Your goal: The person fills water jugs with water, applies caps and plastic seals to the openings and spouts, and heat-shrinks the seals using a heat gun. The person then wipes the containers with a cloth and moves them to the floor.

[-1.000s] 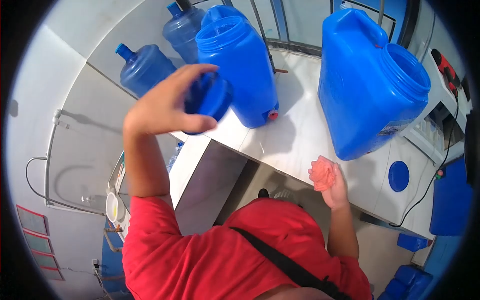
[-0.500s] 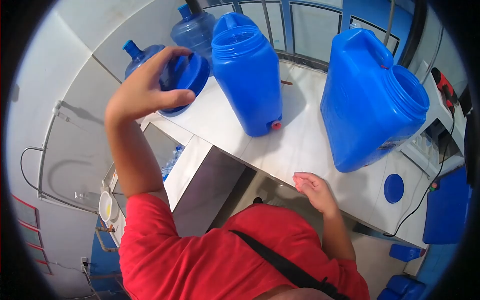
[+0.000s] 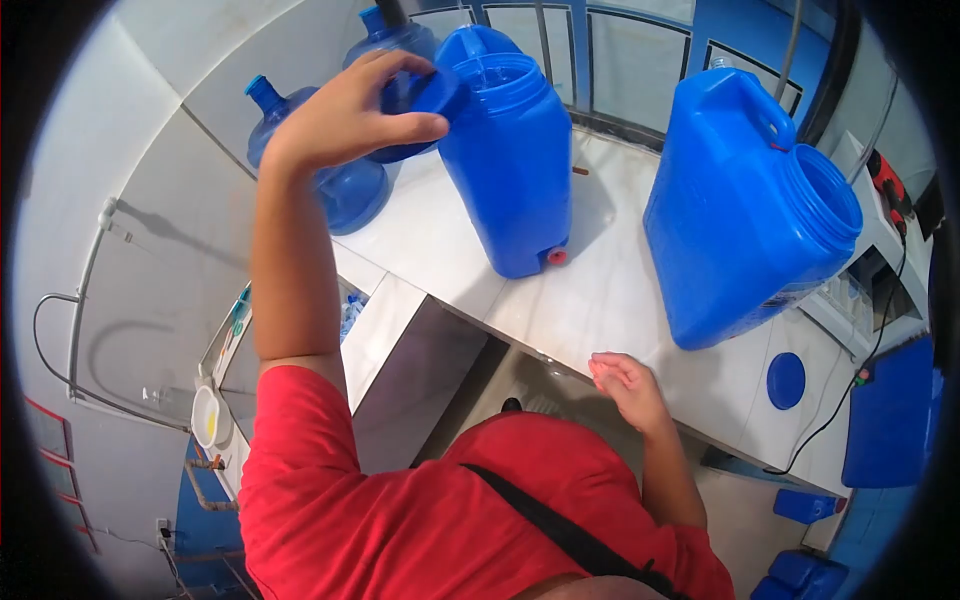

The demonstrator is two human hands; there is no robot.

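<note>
My left hand (image 3: 345, 115) grips a round blue lid (image 3: 430, 108) by its edge, beside the open mouth of a tall blue container (image 3: 508, 170) with a red spout fitting low down. Low at the counter's front edge, my right hand (image 3: 635, 392) is closed around a crumpled pink cloth (image 3: 601, 372), mostly hidden by the fingers. A larger open blue container (image 3: 745, 220) stands to the right. Another blue lid (image 3: 786, 381) lies flat on the white counter (image 3: 540, 310).
Two translucent blue water bottles, one in front (image 3: 350, 190) and one behind (image 3: 388, 38), stand at the back left. A black cable (image 3: 820, 425) crosses the counter's right end. A white bowl (image 3: 207, 417) sits at the left, near a wall pipe.
My left hand moved left with the lid, then back right to the near container's mouth. My right hand has closed more over the cloth and lowered slightly.
</note>
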